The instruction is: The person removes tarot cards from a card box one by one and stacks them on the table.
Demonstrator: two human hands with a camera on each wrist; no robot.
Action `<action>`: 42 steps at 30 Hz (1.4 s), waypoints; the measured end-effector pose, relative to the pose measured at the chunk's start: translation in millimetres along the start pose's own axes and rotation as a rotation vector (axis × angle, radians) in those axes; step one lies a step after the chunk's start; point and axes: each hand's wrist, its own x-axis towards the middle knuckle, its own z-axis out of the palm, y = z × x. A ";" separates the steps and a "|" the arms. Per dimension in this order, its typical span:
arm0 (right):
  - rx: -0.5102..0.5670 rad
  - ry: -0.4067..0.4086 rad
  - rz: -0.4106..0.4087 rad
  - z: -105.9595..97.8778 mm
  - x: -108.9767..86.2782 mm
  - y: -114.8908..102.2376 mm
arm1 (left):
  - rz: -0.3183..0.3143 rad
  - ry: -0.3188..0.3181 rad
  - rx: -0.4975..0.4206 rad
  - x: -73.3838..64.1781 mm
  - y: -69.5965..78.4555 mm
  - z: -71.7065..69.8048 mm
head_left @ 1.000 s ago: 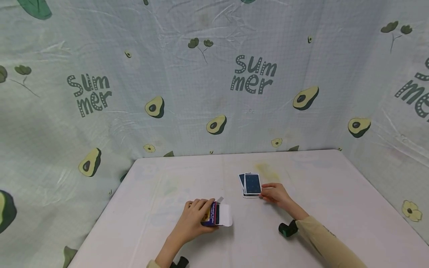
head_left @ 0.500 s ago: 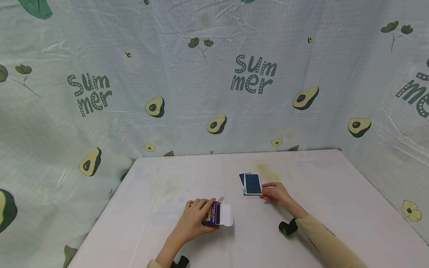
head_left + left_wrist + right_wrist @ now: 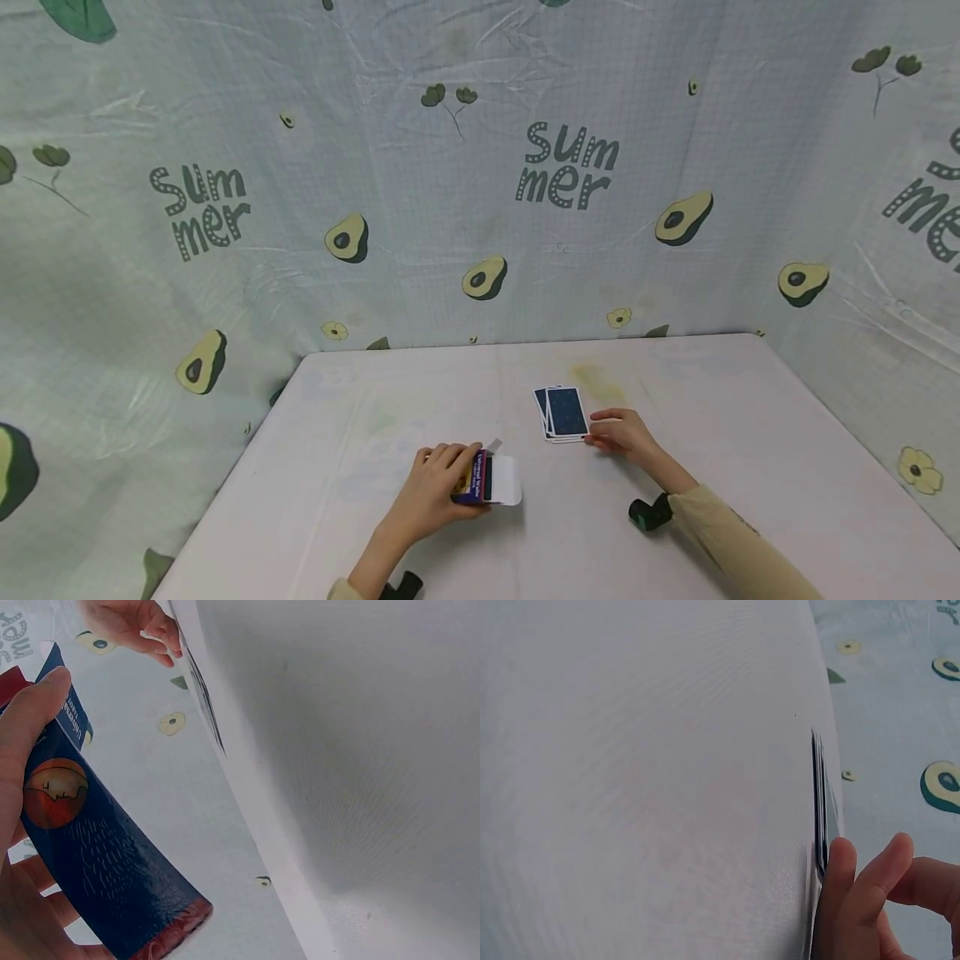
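In the head view, my left hand (image 3: 433,492) grips a small blue and purple tarot card box (image 3: 470,481) just above the table, its white flap open to the right. The left wrist view shows the thumb along the box (image 3: 97,840), which bears a round orange moon face. A dark strip shows inside the box mouth. To the right and farther back lies a small stack of tarot cards (image 3: 565,412), dark blue backs up with white borders, slightly fanned. My right hand (image 3: 618,433) pinches the top card at its lower right corner, its upper finger raised off the stack.
The stack lies on a white-covered table (image 3: 420,392) with a faint yellow stain behind it. A cloth curtain (image 3: 420,183) printed with avocados stands around the back and sides. A dark wrist device (image 3: 650,512) sits by the right wrist.
The lower end of the top card has slid slightly right, moving with my right hand. My left hand and the box stay in place.
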 end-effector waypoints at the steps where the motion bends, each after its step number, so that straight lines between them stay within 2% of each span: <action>1: 0.007 0.000 -0.003 -0.2 -0.5 0.0 | 0.000 0.001 0.002 -0.2 -0.1 0.0; 8: -0.017 -0.017 -0.042 0.6 -11.2 -2.8 | 0.001 0.021 0.003 0.4 -1.3 -2.2; 15: -0.028 -0.062 -0.042 8.5 -23.7 -4.5 | -0.010 0.001 0.004 0.6 -1.5 -4.7; 22: -0.040 -0.194 -0.131 14.0 -36.5 -6.2 | -0.013 -0.008 0.008 0.9 -1.6 -5.1; 28: -0.042 -0.293 -0.173 18.7 -44.6 -5.9 | -0.001 -0.016 0.024 -0.4 -2.0 -3.4; 33: -0.040 -0.322 -0.182 23.3 -51.8 -8.4 | 0.008 -0.031 0.026 1.1 -1.2 -3.6; 42: -0.074 -0.389 -0.260 30.9 -70.0 -20.0 | 0.021 -0.052 0.046 5.8 0.4 -6.2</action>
